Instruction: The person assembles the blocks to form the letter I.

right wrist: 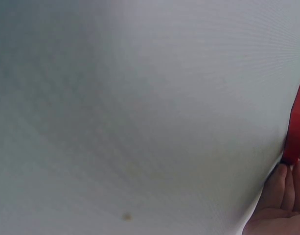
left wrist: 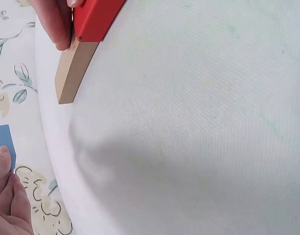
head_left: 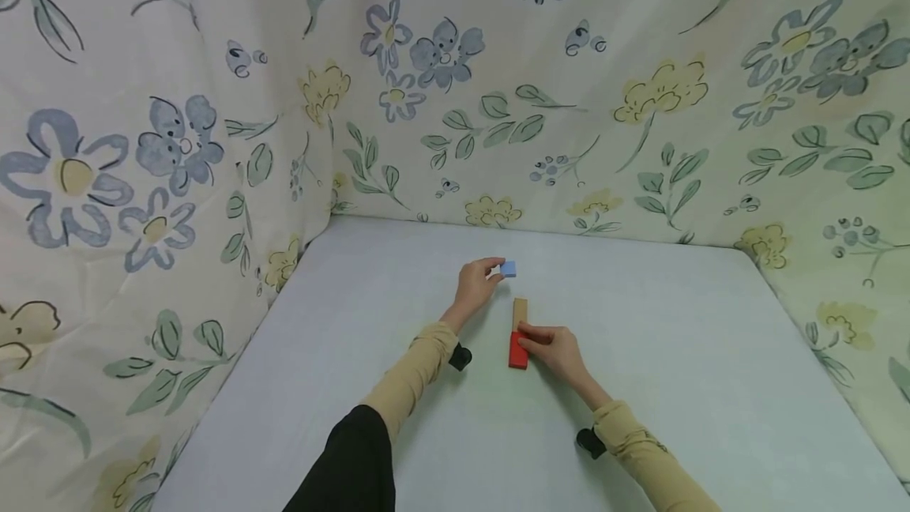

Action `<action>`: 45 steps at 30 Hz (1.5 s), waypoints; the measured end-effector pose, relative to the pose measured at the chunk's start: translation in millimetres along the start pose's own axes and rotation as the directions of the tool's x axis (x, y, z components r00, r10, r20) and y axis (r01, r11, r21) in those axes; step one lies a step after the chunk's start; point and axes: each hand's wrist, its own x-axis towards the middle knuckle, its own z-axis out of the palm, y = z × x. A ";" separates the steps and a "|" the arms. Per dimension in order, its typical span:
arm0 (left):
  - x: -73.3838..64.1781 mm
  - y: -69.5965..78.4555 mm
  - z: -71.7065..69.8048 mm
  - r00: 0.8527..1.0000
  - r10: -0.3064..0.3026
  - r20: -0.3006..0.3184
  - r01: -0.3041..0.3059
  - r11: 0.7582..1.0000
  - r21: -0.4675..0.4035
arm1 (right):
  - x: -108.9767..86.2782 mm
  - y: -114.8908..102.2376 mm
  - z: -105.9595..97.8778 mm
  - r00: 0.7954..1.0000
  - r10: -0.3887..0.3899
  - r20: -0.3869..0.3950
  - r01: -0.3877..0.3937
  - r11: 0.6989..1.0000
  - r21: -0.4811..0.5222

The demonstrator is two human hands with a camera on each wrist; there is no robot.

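My left hand [head_left: 475, 284] pinches a small blue block [head_left: 509, 269] between thumb and fingertips, above the far part of the table. The left wrist view shows the same blue block [left wrist: 5, 142] at its left edge, apart from the other pieces. Nearer to me, my right hand [head_left: 562, 350] holds a red block [head_left: 518, 358] by its sides. A narrow, bare-wood block [head_left: 520, 313] extends from the red block's far end, in line with it. Whether those two are joined, I cannot tell. In the right wrist view only part of the red block [right wrist: 296, 127] shows.
A white-covered table [head_left: 682, 370] lies under both hands. Floral cloth [head_left: 498, 101] hangs behind it and along the left and right sides. Small black devices sit at the left wrist [head_left: 460, 357] and the right wrist [head_left: 591, 442].
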 end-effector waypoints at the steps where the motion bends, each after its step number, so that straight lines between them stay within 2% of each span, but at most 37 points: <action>1: 0.6 0.2 0.5 1.000 -0.001 0.000 0.001 1.000 0.000 | 0.0 -0.2 -0.3 1.000 0.003 0.000 -0.003 1.000 -0.002; 20: 6.0 -0.5 12.8 0.999 0.007 0.050 -0.006 1.000 -0.028 | 0.3 -0.2 -2.9 1.000 0.015 0.005 -0.015 1.000 -0.005; 25: 8.1 -0.6 18.9 0.998 0.028 0.058 -0.028 1.000 0.002 | 0.2 -1.8 -3.3 1.000 0.014 0.000 -0.014 1.000 -0.002; 30: 8.4 -1.5 22.6 0.996 0.012 0.087 -0.016 0.999 0.039 | 0.7 -2.3 -1.7 1.000 0.007 0.003 -0.007 1.000 -0.004; 38: 5.8 -1.7 25.8 0.993 0.018 0.115 -0.024 0.999 0.046 | -0.7 -5.2 -0.5 1.000 0.013 -0.017 -0.013 1.000 -0.001; 45: 5.1 -6.4 33.7 0.992 0.001 0.123 -0.005 0.999 0.036 | -0.9 -5.2 -1.3 1.000 0.014 -0.023 -0.015 1.000 -0.010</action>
